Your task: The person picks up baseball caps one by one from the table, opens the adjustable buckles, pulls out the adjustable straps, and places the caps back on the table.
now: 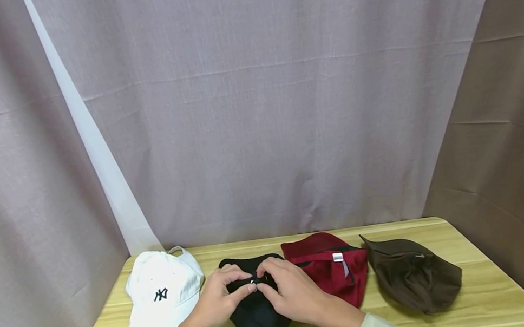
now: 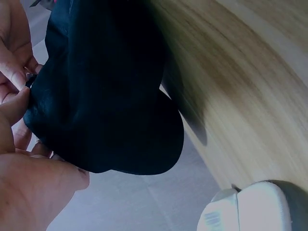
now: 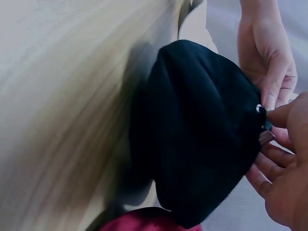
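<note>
A black cap is between my two hands at the middle of the table, its back opening turned toward me. My left hand pinches the cap's back strap from the left, thumb and fingertips close to a small metal buckle. From the other side my right hand pinches the same strap, its thumb and forefinger almost meeting the left ones. In the right wrist view the crown of the black cap hangs tilted beside the table surface. Fingertips partly hide the strap end.
A white cap with a dark logo lies at the left of the wooden table. Just right of the black cap lies a dark red cap, and farther right a brown cap. Grey curtains hang behind.
</note>
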`<state>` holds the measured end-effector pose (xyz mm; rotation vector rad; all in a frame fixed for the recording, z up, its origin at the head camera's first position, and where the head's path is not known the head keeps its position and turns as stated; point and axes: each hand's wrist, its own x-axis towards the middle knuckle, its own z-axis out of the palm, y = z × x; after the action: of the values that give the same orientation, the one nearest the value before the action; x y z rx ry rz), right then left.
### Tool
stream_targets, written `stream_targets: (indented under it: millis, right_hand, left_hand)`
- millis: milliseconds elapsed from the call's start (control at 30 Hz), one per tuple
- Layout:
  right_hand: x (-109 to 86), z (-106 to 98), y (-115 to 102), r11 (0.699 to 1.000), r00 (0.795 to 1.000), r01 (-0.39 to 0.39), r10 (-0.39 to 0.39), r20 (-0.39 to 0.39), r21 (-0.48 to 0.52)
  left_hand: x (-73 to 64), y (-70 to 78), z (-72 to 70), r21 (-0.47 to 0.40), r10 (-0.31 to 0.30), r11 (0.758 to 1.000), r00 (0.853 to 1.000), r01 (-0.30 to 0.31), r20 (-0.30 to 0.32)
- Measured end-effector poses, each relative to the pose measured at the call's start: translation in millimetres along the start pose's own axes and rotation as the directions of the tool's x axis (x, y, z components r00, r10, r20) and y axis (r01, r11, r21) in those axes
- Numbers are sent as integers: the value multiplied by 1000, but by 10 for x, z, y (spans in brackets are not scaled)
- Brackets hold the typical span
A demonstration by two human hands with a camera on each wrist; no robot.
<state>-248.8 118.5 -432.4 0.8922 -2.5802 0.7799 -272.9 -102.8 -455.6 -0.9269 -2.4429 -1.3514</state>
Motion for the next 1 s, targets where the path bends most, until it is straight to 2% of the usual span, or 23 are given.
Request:
stream_targets:
  millis: [300, 667, 867, 1000]
  right_hand:
    - [67, -66, -41, 998, 987, -63, 61, 152, 12]
    - [72, -77, -78, 992, 982, -126, 121, 146, 23]
    - [75, -110, -43, 982, 977, -156, 137, 163, 109]
    - [75, -133, 4, 955, 967, -192, 145, 210, 226]
  left_hand:
    - [2, 6, 17, 20, 16, 1000, 1000, -16, 13]
    - [6, 39, -18, 16, 3, 1000, 993, -5, 117]
    - [20, 16, -49, -11, 39, 999, 987, -38, 156]
    - [32, -27, -71, -11, 44, 999, 983, -43, 177]
